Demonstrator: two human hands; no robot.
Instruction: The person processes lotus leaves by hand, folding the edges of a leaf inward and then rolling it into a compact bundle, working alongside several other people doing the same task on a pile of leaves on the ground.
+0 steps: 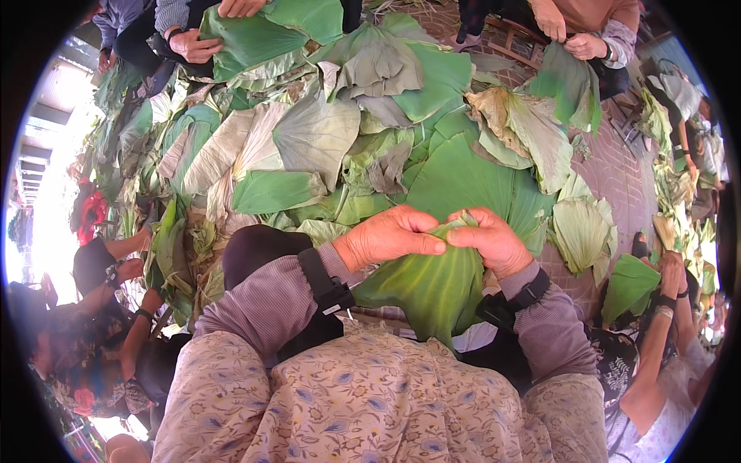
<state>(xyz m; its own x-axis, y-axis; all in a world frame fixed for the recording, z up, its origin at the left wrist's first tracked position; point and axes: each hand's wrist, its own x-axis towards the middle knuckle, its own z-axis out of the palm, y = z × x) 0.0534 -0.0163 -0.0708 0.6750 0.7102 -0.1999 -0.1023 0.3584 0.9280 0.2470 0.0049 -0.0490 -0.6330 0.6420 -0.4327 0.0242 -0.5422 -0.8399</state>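
Both of my hands grip one lotus leaf (pixel 421 289), green with yellowish veins, which hangs down over my lap. My left hand (pixel 390 238) pinches its gathered upper edge between thumb and fingers. Close beside it, my right hand (pixel 490 239) is closed on the same edge, thumb toward the other thumb. Just beyond my hands spreads a heap of lotus leaves, with a broad green leaf (pixel 463 181) nearest. A smaller green leaf (pixel 278 191) lies left of it, and a grey-brown dried leaf (pixel 318 137) rests farther back.
Opposite me a person's hand (pixel 194 46) holds a large green leaf (pixel 258 42). At the far right another person's hands (pixel 567 35) hold a drooping leaf (pixel 567 89). On my right, a person holds a green leaf (pixel 629 287). Patterned paving (pixel 617 185) shows beside the heap.
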